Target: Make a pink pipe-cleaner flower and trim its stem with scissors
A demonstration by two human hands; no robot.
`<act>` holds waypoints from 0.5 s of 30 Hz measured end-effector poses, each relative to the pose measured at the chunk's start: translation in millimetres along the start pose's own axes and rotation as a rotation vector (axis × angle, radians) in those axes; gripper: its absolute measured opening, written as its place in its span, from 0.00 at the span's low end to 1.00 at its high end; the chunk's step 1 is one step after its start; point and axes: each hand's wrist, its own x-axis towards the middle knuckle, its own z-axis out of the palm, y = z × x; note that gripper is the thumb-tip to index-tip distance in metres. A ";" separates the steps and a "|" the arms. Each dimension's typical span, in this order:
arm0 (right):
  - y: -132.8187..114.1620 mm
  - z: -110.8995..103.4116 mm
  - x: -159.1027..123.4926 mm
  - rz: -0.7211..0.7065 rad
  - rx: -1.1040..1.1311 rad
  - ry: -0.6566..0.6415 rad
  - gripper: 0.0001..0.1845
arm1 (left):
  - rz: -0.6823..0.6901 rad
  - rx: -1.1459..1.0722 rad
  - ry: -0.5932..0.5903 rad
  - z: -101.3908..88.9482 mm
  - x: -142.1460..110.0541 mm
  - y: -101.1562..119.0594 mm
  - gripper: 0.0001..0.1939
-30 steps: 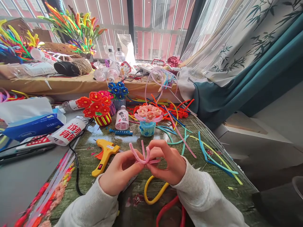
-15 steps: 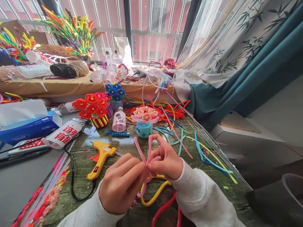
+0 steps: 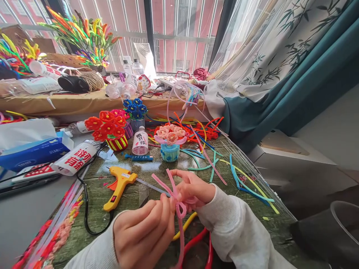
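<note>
A pink pipe cleaner (image 3: 181, 231) is bent into a small loop, with two ends sticking up and a long tail hanging down. My right hand (image 3: 193, 188) pinches it near the middle, where the strands cross. Just left of the loop, my left hand (image 3: 146, 228) has its fingertips pressed together at the crossing, knuckles toward me. What exactly lies between those fingertips is partly hidden. Under the hands are red curved handles (image 3: 209, 250) of a tool and a yellow curved piece (image 3: 185, 226). A yellow glue gun (image 3: 120, 186) lies to the left with its cord.
Beyond my hands stands a blue pot with pink flowers (image 3: 169, 151); a striped pot with red flowers (image 3: 117, 144) and a labelled bottle (image 3: 140, 142) are left of it. Loose pipe cleaners (image 3: 238, 172) lie to the right. A tissue pack (image 3: 36, 151) sits at left, a dark bin (image 3: 322, 231) at right.
The pink pipe cleaner has been turned, and a loop and long tail now show below the crossing. My left hand has moved lower and nearer me; my right hand keeps its pinch.
</note>
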 end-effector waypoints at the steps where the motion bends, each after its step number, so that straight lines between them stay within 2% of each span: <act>1: -2.4 1.2 -0.9 0.011 0.036 -0.005 0.30 | 0.027 0.053 0.021 -4.3 2.1 -2.9 0.25; 3: -5.9 2.7 -1.4 -0.031 0.091 0.018 0.32 | 0.042 0.103 0.064 -11.8 6.9 -11.6 0.22; 5: -7.7 2.4 -1.1 -0.148 0.099 0.065 0.30 | 0.022 0.092 0.130 -16.1 12.1 -23.1 0.17; 8: -10.0 -1.6 -2.1 -0.285 0.093 0.098 0.29 | 0.097 0.042 0.326 -15.1 21.8 -38.9 0.06; 10: -12.1 -4.6 -4.8 -0.344 0.075 0.112 0.29 | 0.060 -0.016 0.361 -11.1 28.8 -43.4 0.02; 15: -12.6 -3.3 -10.1 -0.352 0.014 0.081 0.30 | -0.026 -0.122 0.338 -1.1 36.4 -37.0 0.07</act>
